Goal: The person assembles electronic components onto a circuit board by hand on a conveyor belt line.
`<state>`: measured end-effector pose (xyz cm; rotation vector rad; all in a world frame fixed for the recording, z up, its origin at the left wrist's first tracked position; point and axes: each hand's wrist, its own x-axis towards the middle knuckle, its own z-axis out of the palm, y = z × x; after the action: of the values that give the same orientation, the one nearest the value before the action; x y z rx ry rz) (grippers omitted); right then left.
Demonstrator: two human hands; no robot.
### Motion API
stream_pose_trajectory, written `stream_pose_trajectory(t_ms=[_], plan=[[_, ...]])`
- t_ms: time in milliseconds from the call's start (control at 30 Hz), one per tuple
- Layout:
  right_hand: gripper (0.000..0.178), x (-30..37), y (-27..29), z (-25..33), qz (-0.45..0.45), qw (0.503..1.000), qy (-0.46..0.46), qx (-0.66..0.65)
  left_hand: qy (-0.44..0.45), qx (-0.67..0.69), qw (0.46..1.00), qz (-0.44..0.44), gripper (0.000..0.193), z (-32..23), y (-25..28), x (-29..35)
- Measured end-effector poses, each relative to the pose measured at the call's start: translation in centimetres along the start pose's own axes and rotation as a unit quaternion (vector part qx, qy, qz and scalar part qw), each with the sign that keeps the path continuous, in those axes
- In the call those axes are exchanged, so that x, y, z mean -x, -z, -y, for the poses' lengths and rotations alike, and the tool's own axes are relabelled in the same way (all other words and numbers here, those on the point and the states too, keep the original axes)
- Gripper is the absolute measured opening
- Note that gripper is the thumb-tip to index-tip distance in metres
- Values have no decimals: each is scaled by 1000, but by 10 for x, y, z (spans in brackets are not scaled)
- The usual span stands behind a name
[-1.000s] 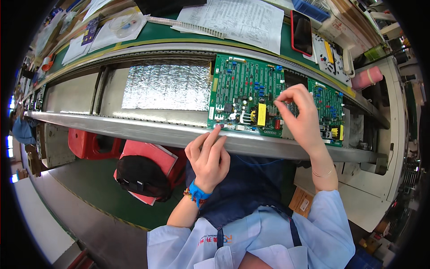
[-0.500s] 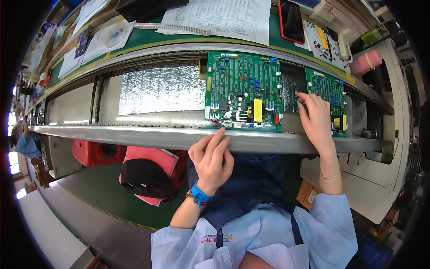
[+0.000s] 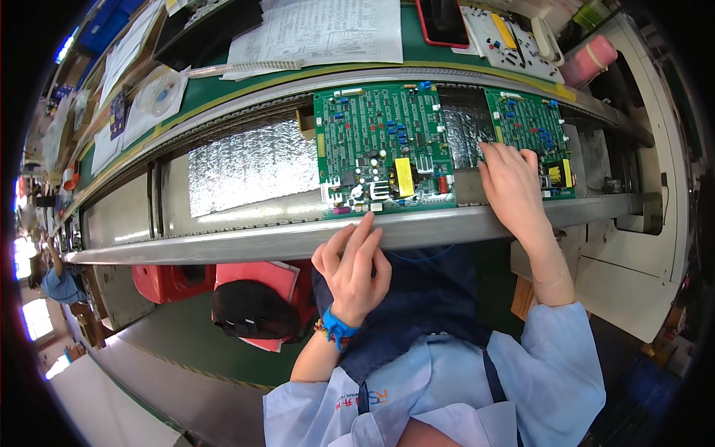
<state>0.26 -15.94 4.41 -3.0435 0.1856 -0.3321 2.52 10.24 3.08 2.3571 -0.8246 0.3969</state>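
A large green circuit board (image 3: 383, 134) lies on the rails of a conveyor, covered with blue, red, white and yellow parts, a yellow transformer (image 3: 404, 176) among them. My left hand (image 3: 354, 264) is over the front rail, index fingertip at the board's near edge, fingers loosely bent and apart. A second green board (image 3: 529, 123) lies to the right, across a gap. My right hand (image 3: 512, 182) is at that board's left side and hides part of it. Its fingers are drawn together at the gap; what they hold, if anything, is too small to make out.
Metal rails (image 3: 223, 246) border the conveyor, with a silvery sheet (image 3: 257, 167) between them on the left. Behind lie printed papers (image 3: 320, 37), a red-edged phone (image 3: 442, 22), a white tray of small parts (image 3: 510, 48) and a pink roll (image 3: 588, 61). A red stool (image 3: 171, 283) stands below.
The view has turned, so boards and bench sit further left in it. Against the boards, my left fingertips are slightly further right, and my right hand is closer to the second board.
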Motion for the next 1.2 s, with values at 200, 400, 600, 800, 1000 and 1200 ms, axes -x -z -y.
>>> stream_pose_trajectory(t_ms=[200,400,600,800,1000,1200], plan=[[23,0,3,1,-11,1000,-12,0,-24,11,1000,9,31,-4,-4,-5],[20,2,-1,-4,-6,1000,-28,11,-49,35,996,71,32,-14,-17,-10],[21,6,1,-13,-13,998,-56,31,-64,22,994,80,34,-8,-20,-14],[23,11,-1,-26,-26,995,-83,39,-95,33,990,104,39,-15,-26,-21],[24,16,-1,-42,-18,991,-112,63,-104,23,989,98,42,-22,-32,-31],[25,19,0,-54,-28,989,-130,71,-124,44,984,119,45,-30,-44,-43]])
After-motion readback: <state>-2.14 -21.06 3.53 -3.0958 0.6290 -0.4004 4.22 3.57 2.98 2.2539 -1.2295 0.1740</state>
